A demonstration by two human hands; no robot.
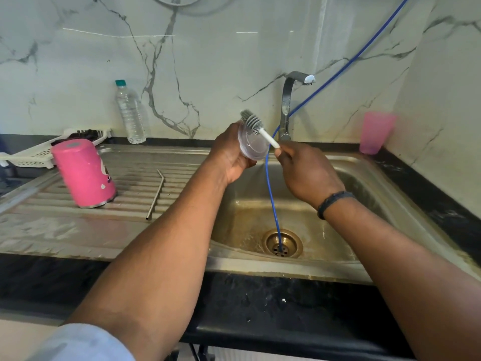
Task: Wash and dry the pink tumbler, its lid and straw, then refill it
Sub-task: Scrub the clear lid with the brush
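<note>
My left hand point(230, 155) grips the clear plastic lid point(253, 145) above the sink basin point(364, 194). My right hand point(304, 173) pinches the white handle of a grey bristle brush point(252, 121), whose head lies against the lid's upper rim. The pink tumbler point(83, 173) stands upside down on the ribbed steel drainboard point(52, 230) to the left. A bent metal straw point(156, 194) lies on the drainboard just right of the tumbler.
A steel tap point(289, 100) rises behind the basin, with no water seen running. A blue hose point(273, 204) hangs down into the drain point(282, 243). A clear water bottle point(130, 113), a white rack point(39, 149) and a pink plastic cup point(374, 132) stand on the counter.
</note>
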